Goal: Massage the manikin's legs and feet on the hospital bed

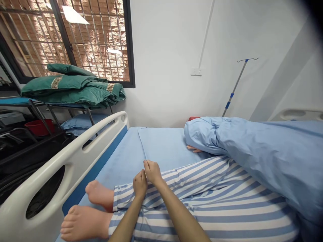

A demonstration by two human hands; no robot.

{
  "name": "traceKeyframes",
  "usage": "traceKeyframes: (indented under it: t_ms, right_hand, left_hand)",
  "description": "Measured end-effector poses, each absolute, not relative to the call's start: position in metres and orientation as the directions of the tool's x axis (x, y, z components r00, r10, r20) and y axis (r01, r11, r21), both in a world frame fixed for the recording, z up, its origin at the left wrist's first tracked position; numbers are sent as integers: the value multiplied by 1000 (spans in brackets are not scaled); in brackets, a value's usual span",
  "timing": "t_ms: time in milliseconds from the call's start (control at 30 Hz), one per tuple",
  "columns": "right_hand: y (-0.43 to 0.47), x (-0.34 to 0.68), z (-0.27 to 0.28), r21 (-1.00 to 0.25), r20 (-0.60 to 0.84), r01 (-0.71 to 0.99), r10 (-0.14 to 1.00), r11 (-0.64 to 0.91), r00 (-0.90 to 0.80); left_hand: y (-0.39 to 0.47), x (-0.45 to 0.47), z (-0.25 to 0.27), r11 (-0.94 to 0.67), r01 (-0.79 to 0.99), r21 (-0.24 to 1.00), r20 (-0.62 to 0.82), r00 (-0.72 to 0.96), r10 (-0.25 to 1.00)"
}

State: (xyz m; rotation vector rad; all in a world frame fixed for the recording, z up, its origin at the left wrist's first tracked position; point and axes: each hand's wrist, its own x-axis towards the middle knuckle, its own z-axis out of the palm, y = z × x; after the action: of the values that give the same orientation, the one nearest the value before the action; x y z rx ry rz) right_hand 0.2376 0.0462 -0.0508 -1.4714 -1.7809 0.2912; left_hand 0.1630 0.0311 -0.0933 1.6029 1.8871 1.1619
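My left hand [140, 183] is closed in a fist over the far lower leg of a lying manikin in blue-and-white striped trousers [227, 201]. Just beyond it, almost touching, my right hand [152, 170] is closed too, near the far edge of that leg. Whatever the fingers may hold is hidden. Both bare feet [85, 222] of the manikin point left, toward the bed's end board. A crease in the light blue bed sheet [161, 141] runs toward my right hand. A blue quilt [247, 144] covers the upper body, and some fingers [194, 148] show under its edge.
The white end board [75, 144] rises at the left. Behind it, folded green bedding [75, 89] lies on a metal-framed support, with a red basin [40, 127] below. An IV pole [235, 87] stands by the wall at the far side.
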Motion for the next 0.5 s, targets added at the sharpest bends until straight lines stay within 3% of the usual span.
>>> traceKeyframes:
  t_ms: [200, 300, 500]
  right_hand:
    - [44, 239, -91, -720, 397, 630, 917, 291, 30]
    - [46, 240, -97, -781, 396, 552, 915, 292, 76]
    - [49, 245, -93, -886, 373, 336, 922, 321, 102]
  left_hand:
    - [36, 163, -101, -6, 547, 837, 215, -318, 923]
    - [42, 167, -95, 9, 434, 901, 173, -378, 909]
    - [56, 188, -69, -118, 211, 970, 206, -463, 862]
